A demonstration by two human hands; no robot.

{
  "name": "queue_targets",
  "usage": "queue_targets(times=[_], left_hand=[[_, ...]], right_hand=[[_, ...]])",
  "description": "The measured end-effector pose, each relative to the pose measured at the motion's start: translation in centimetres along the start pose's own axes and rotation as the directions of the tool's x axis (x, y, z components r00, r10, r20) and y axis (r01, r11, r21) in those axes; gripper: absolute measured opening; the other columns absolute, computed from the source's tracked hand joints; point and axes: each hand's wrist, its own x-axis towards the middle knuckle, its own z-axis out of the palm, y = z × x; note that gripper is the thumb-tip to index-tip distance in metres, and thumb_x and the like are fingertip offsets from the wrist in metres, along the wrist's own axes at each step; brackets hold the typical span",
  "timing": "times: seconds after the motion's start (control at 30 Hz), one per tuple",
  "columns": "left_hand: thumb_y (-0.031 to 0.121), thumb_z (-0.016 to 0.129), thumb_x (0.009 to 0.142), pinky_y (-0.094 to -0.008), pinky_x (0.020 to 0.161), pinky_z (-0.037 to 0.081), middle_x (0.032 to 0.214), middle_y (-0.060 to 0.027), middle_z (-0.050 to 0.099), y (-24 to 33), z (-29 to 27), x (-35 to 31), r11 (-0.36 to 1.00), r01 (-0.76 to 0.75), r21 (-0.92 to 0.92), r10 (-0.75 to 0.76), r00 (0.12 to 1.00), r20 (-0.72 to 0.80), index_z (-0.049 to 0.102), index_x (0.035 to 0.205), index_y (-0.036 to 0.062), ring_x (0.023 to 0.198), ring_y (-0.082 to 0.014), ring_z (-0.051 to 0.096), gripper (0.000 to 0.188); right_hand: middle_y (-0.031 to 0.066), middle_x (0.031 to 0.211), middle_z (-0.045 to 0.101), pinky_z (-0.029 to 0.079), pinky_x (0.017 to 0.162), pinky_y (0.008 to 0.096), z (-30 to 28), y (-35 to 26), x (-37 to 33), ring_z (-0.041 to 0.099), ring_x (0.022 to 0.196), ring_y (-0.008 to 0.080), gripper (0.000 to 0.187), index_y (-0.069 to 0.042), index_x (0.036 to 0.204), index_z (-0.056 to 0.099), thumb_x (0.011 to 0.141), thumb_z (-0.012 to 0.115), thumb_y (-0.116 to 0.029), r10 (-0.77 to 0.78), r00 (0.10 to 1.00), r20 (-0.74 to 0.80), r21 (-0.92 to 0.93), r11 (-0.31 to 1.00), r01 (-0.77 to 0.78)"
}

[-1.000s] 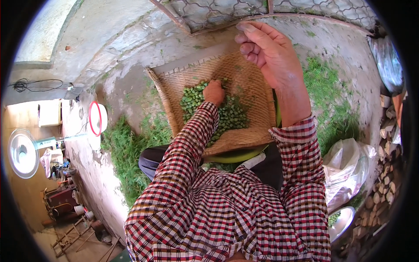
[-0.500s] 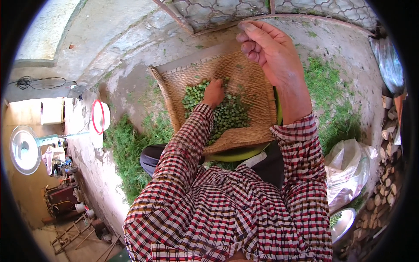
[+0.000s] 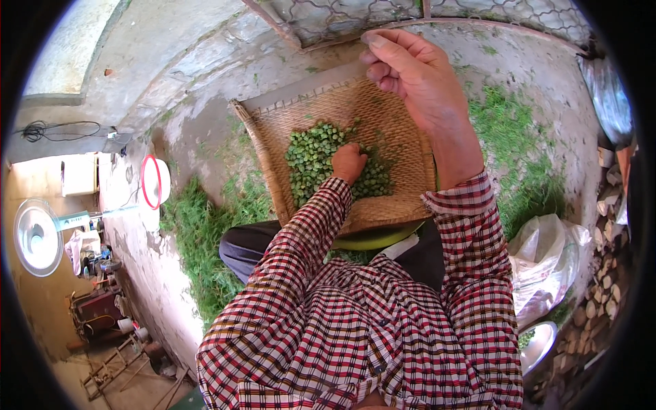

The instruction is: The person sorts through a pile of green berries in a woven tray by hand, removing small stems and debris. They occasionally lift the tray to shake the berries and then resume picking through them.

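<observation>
A woven wicker winnowing tray (image 3: pixel 400 126) lies across my lap, holding a heap of small green rounded pods or berries (image 3: pixel 307 154). My left hand (image 3: pixel 349 162) is closed down on the right part of the heap, its fingertips hidden among the green pieces. Raised above the tray's far right side, my right hand (image 3: pixel 413 72) has its thumb pressed against curled fingers. Anything inside that pinch is too small or hidden to make out. Part of a yellow-green basin (image 3: pixel 379 237) shows beneath the tray's near edge.
Feathery green cuttings (image 3: pixel 198 232) lie left of me, and more greens (image 3: pixel 516 137) to the right. A clear plastic bag (image 3: pixel 543 266), a pale bowl (image 3: pixel 540 348) and stacked firewood (image 3: pixel 605 280) stand at right. A fan (image 3: pixel 39 236) and a red-rimmed basin (image 3: pixel 156 182) are at left.
My left hand has moved right and slightly nearer across the heap, uncovering green pieces at its left. My right hand has shifted slightly left, still pinched.
</observation>
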Motion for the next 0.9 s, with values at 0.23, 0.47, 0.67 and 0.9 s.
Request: queue_targets(times=[0.23,0.47,0.67,0.9], left_hand=[[0.022,0.057,0.083,-0.0413,0.057,0.044,0.066,-0.0126,0.052,-0.5,0.8,0.1,0.998,0.051,0.028,-0.052,0.997,0.052,0.056,0.071,0.0020,0.063,-0.0272,0.052,0.023],[0.038,0.063,0.077,-0.0387,0.060,0.047,0.073,-0.0140,0.060,2.4,-0.1,-1.0,0.989,0.145,0.031,-0.146,0.989,0.034,0.062,0.076,0.0020,0.069,-0.0272,0.059,0.036],[0.044,0.061,0.077,-0.0379,0.063,0.048,0.084,-0.0119,0.061,2.4,1.5,-0.7,0.971,0.108,0.213,-0.102,0.994,-0.039,0.061,0.083,0.0044,0.075,-0.0262,0.060,0.040],[0.032,0.056,0.083,-0.0380,0.062,0.048,0.081,-0.0127,0.061,1.7,2.8,-0.1,0.970,0.072,0.234,-0.072,0.997,-0.010,0.061,0.082,0.0046,0.074,-0.0262,0.060,0.028]], right_hand=[[0.0040,0.079,0.062,0.044,0.059,0.0210,0.5,0.3,0.0,0.057,0.068,0.0091,0.024,-0.001,0.096,0.061,0.084,0.058,-0.022,-0.011,1.000,-0.018,-0.044,0.999,0.010],[0.0002,0.081,0.062,0.045,0.059,0.0174,0.4,0.5,0.1,0.055,0.068,0.0045,0.023,-0.006,0.103,0.060,0.087,0.056,-0.023,0.010,1.000,-0.002,-0.089,0.996,-0.010],[-0.0003,0.081,0.062,0.044,0.060,0.0177,0.6,0.5,0.0,0.055,0.069,0.0046,0.024,-0.006,0.102,0.061,0.087,0.057,-0.024,0.000,1.000,0.012,-0.112,0.994,0.001],[0.0001,0.082,0.062,0.044,0.059,0.0178,0.5,0.1,-0.2,0.055,0.069,0.0048,0.024,-0.006,0.102,0.061,0.087,0.057,-0.023,-0.005,1.000,0.016,-0.092,0.996,0.006]])
